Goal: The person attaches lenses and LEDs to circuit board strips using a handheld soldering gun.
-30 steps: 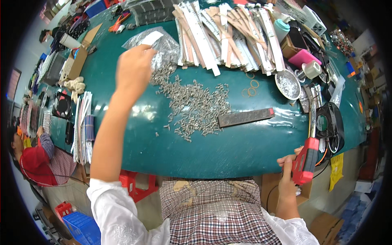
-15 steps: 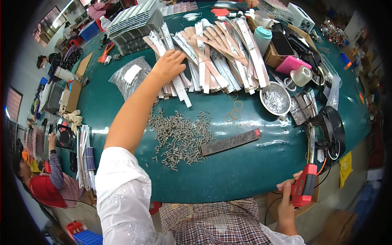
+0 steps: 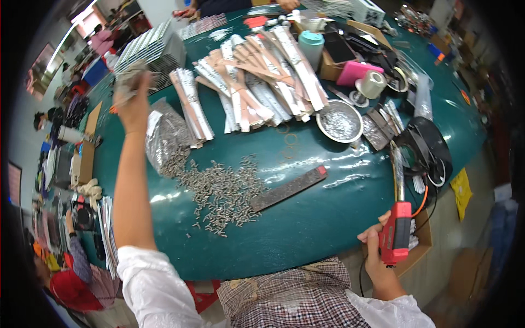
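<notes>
My left hand (image 3: 133,106) is raised at the far left, in front of the stacked white trays. Its fingers are closed on a grey, cloth-like thing (image 3: 134,78), smeared by motion. Below it lies a clear plastic bag (image 3: 168,136) of small metal screws. To the bag's right is a fanned bundle of white and copper-coloured strips (image 3: 192,109), apart from the larger strip pile (image 3: 262,82). At the near right, my right hand (image 3: 377,257) grips a red and black soldering gun (image 3: 396,232). Its metal barrel points away from me, beside a black stand (image 3: 429,147).
Loose screws (image 3: 221,191) are spread mid-table beside a dark bar (image 3: 290,188) with a red end. Behind stand a metal bowl (image 3: 339,120) of shiny bits, a solder spool (image 3: 372,85) and a turquoise-lidded cup (image 3: 311,48). Another person in red (image 3: 71,284) sits at the left.
My left hand has left the strips and moved left and away, now with the grey thing in it. One strip bundle lies apart from the pile. The view has shifted; my right hand keeps its grip.
</notes>
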Motion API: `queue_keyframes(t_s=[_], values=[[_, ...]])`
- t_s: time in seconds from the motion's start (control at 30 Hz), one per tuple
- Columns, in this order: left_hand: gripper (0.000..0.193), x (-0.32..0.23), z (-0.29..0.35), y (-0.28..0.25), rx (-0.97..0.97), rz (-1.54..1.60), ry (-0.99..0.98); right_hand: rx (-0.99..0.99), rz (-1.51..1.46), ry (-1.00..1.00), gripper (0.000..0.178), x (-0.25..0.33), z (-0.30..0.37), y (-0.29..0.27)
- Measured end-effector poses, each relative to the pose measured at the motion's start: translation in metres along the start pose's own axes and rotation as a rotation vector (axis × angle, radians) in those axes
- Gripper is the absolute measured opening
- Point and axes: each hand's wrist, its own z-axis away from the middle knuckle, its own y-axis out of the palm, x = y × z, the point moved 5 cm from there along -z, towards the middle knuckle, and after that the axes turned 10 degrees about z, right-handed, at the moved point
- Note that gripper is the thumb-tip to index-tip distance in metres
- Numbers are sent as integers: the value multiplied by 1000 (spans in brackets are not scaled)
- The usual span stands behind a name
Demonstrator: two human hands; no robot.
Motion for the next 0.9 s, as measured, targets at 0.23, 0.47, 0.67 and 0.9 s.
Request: queue_keyframes(t_s=[0.23,0.47,0.67,0.9], values=[[28,-163,13,22,-42,468,-58,-160,-108,-201,48,28,-25,1],[43,-204,169,143,323,980,-932,-339,319,-433,66,112,-38,-9],[29,-174,279,199,328,926,-1290,-203,493,-265,70,91,-40,15],[35,-152,316,191,394,885,-1318,4,569,-212,63,37,-47,52]])
